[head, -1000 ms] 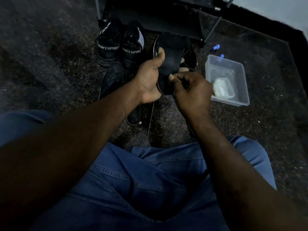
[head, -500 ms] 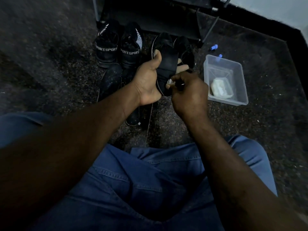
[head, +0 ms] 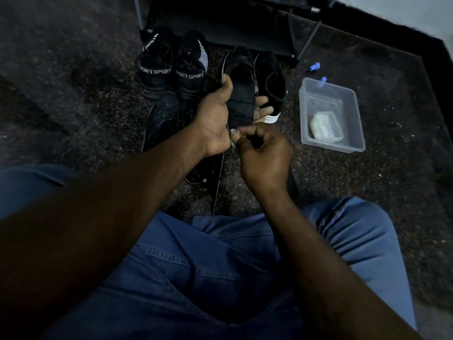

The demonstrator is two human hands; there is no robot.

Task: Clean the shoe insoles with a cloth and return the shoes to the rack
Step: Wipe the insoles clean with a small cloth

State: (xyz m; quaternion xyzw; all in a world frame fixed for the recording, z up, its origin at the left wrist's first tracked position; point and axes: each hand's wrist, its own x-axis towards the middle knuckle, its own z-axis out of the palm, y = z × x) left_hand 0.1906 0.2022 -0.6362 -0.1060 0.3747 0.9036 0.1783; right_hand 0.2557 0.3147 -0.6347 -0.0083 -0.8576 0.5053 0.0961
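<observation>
My left hand (head: 215,119) grips a black insole (head: 241,101) by its left edge and holds it upright above the floor. My right hand (head: 264,155) is closed in a fist at the insole's near end, thumb and fingers pinching it; whether a cloth sits inside the fist is hidden. Behind the insole stand two black shoes (head: 269,82), the right one with a white sole. A pair lettered SPORT (head: 171,72) stands to the left. The dark shoe rack (head: 220,23) is at the top. A whitish cloth (head: 323,126) lies in a clear tub (head: 353,99).
Dark shoes (head: 161,119) lie on the carpet under my left wrist. A dark flat piece (head: 291,185) shows beneath my right wrist. Small blue caps (head: 314,67) lie beyond the tub. My jeans-clad legs (head: 220,266) fill the foreground.
My right hand has slid down the insole toward me, from its middle to its near end. The left hand keeps its hold.
</observation>
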